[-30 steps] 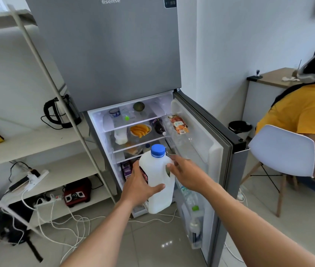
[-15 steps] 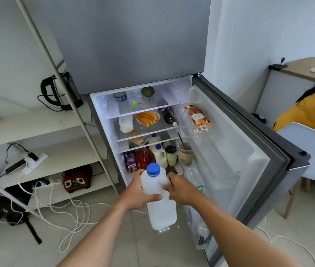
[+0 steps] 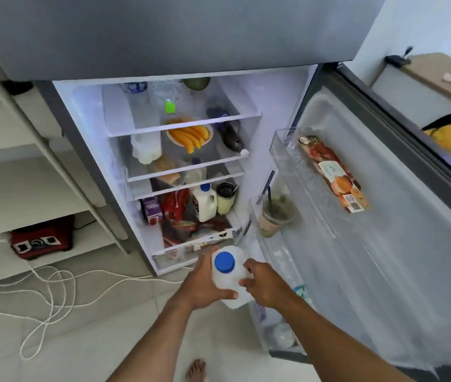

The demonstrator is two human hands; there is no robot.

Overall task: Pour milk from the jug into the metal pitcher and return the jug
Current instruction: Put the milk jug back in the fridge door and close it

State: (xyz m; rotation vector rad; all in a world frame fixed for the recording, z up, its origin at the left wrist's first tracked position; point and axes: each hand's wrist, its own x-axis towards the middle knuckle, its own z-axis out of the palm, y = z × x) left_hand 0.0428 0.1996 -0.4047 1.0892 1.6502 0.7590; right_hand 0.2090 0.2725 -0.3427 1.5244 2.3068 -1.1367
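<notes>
A white plastic milk jug with a blue cap is held low in front of the open fridge, above the floor tiles. My left hand wraps around its left side and bottom. My right hand grips its right side at the handle. A second, similar milk jug stands on the fridge's bottom shelf. The metal pitcher is not in view.
The fridge door stands open on the right, with a juice carton and an iced drink cup in its racks. White cables trail over the floor at left. A shelf unit holds a red device. My bare foot shows below.
The view has closed in on the fridge and tilted down. Both hands have lowered the jug toward the bottom of the fridge, and the seated person has mostly left the frame.
</notes>
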